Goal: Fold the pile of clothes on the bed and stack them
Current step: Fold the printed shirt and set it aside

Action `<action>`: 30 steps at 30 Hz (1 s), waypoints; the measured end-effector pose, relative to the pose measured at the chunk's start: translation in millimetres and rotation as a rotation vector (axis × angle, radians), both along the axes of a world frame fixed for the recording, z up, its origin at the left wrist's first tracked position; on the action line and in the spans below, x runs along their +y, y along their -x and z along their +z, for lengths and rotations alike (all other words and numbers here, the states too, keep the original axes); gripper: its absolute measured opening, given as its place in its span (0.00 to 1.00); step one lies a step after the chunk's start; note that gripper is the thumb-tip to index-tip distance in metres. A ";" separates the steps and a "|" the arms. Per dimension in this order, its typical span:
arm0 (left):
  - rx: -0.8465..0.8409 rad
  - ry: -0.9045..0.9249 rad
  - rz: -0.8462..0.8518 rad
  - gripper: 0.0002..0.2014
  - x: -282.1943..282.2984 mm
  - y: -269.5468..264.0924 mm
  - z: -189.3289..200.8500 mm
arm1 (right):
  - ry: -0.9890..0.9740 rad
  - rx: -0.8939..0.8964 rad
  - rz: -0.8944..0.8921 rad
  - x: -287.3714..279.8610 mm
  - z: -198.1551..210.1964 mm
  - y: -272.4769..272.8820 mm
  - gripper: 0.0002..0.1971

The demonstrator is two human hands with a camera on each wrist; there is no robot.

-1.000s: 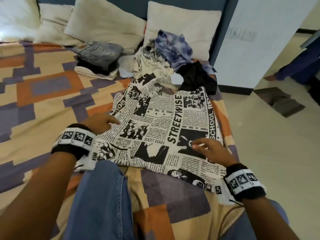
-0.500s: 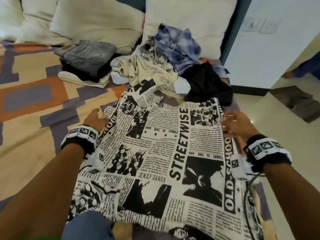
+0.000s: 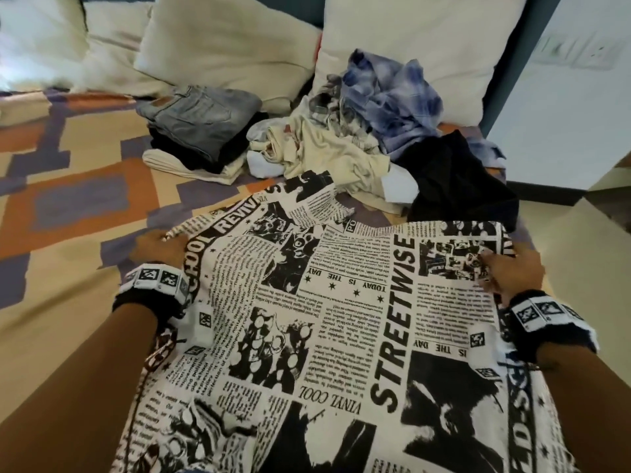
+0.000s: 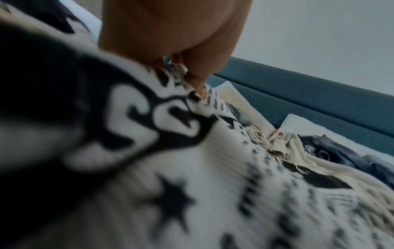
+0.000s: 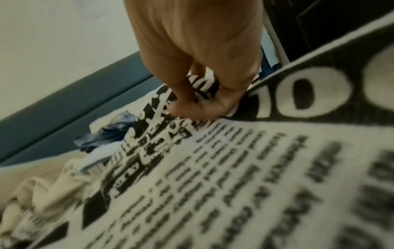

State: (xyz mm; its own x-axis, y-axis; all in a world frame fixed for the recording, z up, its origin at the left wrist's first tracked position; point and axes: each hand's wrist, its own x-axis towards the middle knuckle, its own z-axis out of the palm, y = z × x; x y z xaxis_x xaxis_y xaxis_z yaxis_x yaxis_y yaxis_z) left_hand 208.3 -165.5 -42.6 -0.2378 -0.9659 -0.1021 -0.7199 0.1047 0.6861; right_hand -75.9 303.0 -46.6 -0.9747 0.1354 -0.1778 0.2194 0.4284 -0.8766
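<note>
Leftmost, the left hand [image 3: 159,248] pinches one side edge of a newspaper-print shirt [image 3: 341,336]. Its soft knit cloth, black on white, spreads flat on the patterned bed [image 3: 68,206], long axis running from the person toward the pillows. Behind it sit one folded stack [image 3: 201,131] topped by grey jeans, then one crumpled pile [image 3: 375,131] of cream, blue and black garments. Rightmost, the right hand [image 3: 512,271] pinches the opposite edge.

Soft, even daylight filled the room, washing out the pillows [image 3: 41,39] at upper left. The head view stayed sharp but bowed at its edges. Both wrist views blurred badly, the shirt [image 4: 149,168] nearest each lens smeared.
</note>
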 end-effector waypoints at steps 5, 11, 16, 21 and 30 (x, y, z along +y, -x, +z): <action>-0.367 0.162 -0.042 0.23 -4.7 17.8 15.3 | -0.189 0.139 -0.229 -5.7 25.2 -9.1 0.18; -0.058 0.291 -0.600 0.20 39.5 115.9 6.1 | -0.634 0.330 0.398 -17.5 24.0 12.6 0.39; -0.042 0.100 -0.657 0.36 31.5 174.4 -25.7 | -0.836 0.101 0.564 -8.2 7.6 38.9 0.43; -0.104 0.111 -0.661 0.39 21.7 192.0 -35.8 | -0.648 0.052 0.587 -5.6 12.5 47.9 0.18; 0.361 -0.020 -0.275 0.20 -20.5 190.9 9.3 | -0.577 0.466 0.107 -27.9 48.9 45.9 0.09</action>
